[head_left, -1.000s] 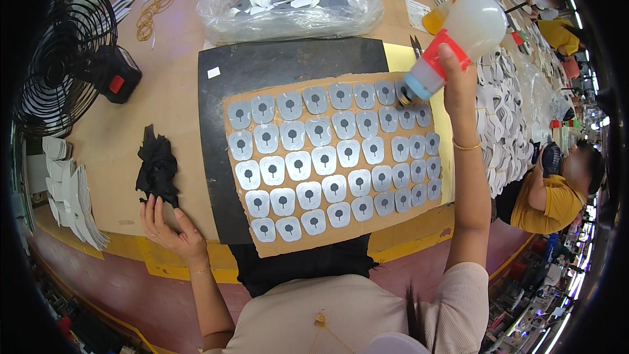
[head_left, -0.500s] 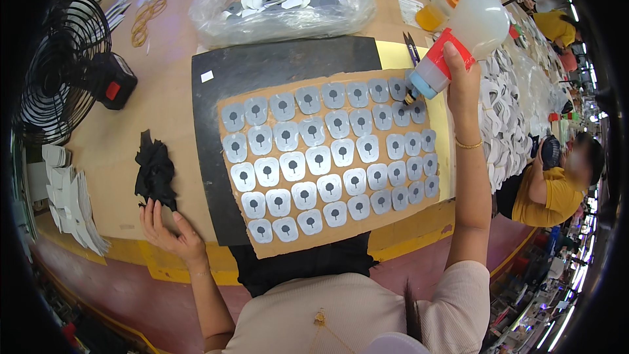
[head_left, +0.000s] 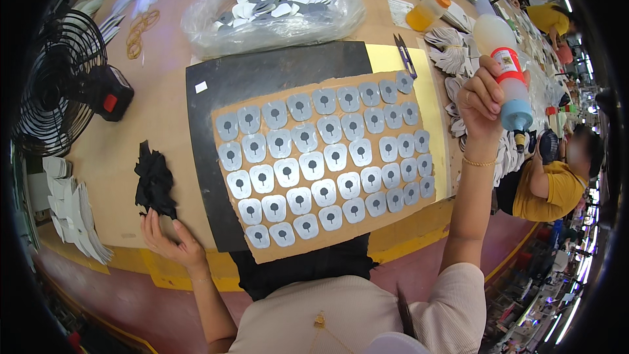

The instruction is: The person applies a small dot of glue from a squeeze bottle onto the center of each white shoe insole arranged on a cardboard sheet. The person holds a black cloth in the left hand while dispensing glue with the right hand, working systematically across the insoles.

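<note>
My right hand [head_left: 483, 95] grips a translucent squeeze bottle [head_left: 493, 34] with a red band and pale blue cap. The bottle tilts cap-down, its dark tip right of the board and apart from it. A brown cardboard sheet [head_left: 298, 239] carries several rows of small grey rounded pieces [head_left: 324, 100], most showing a dark tree-shaped spot in the middle. On the left, my left hand [head_left: 171, 241] lies with its fingers stretched out, fingertips at the lower edge of a crumpled black cloth [head_left: 154, 180]. Under the cardboard are a black mat [head_left: 275, 69] and a yellow sheet [head_left: 386, 59].
A clear plastic bag [head_left: 203, 33] of grey and white pieces stands behind the board. Purple thread snips [head_left: 405, 56] lie near its far right corner, an orange-tipped bottle [head_left: 426, 13] beyond. A black fan [head_left: 56, 85] stands left. A person in yellow [head_left: 544, 187] sits at right.
My right hand has carried the bottle right and away from the cardboard's far right corner, turning it more steeply cap-down. My left hand stays at the black cloth. The view has shifted slightly.
</note>
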The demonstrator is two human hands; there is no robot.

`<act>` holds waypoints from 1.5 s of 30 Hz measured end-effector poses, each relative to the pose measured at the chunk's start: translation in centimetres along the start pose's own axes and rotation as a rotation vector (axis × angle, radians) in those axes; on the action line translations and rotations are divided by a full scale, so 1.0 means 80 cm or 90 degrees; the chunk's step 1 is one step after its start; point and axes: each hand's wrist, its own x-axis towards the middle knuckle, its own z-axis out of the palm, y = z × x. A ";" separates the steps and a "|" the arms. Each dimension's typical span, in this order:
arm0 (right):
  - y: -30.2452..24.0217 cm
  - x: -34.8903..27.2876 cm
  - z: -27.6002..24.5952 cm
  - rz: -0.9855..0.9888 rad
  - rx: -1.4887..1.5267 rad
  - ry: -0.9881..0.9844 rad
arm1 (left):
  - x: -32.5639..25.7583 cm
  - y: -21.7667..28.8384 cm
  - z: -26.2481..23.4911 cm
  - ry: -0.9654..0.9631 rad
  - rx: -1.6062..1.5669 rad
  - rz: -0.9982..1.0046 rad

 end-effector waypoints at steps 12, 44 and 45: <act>-0.042 -0.017 0.074 0.035 -1.326 0.412 | -0.007 -0.009 0.004 0.066 -0.063 -0.008; 0.154 0.130 0.079 -0.072 -1.454 -0.274 | 0.003 0.007 -0.002 0.067 -0.007 -0.046; 0.183 0.133 0.079 -0.042 -1.358 -0.323 | 0.005 0.006 0.000 0.075 -0.015 -0.034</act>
